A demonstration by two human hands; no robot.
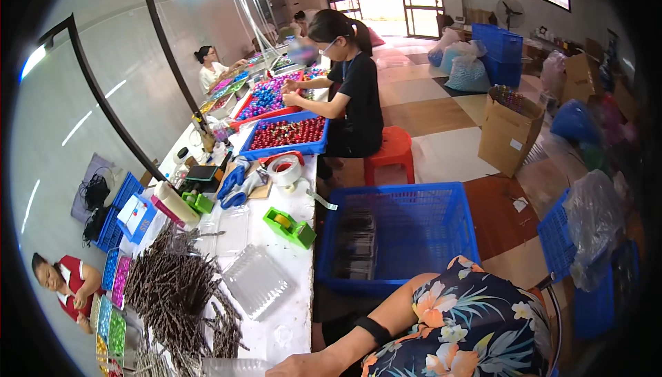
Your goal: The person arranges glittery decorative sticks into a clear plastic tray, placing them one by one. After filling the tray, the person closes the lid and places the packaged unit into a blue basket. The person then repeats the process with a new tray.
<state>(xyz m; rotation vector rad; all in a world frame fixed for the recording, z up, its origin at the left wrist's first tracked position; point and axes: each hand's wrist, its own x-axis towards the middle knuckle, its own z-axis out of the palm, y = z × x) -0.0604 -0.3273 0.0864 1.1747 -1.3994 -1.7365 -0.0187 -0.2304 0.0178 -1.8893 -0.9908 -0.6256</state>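
My right hand [302, 366] rests at the table's near edge, cut off by the bottom of the picture. Its fingers are out of sight, so what they hold, if anything, is hidden. Beside it lies a clear plastic piece [234, 367]. A heap of thin, bumpy dark brown stems [172, 280] spreads over the white table [293, 301]. Between the stems and the table's right edge lies a clear ribbed plastic tray [258, 282]. Farther along is a green tape dispenser [289, 229] with yellow tape. My left hand is outside the picture.
An open blue crate [441, 222] stands right of the table, holding stacked flat pieces. Beyond are a white tape roll [284, 169], blue-handled scissors [236, 182], a blue tray [248, 154] of red beads, and a co-worker [358, 101] beside a red stool [389, 154]. Another person [72, 284] works across the table.
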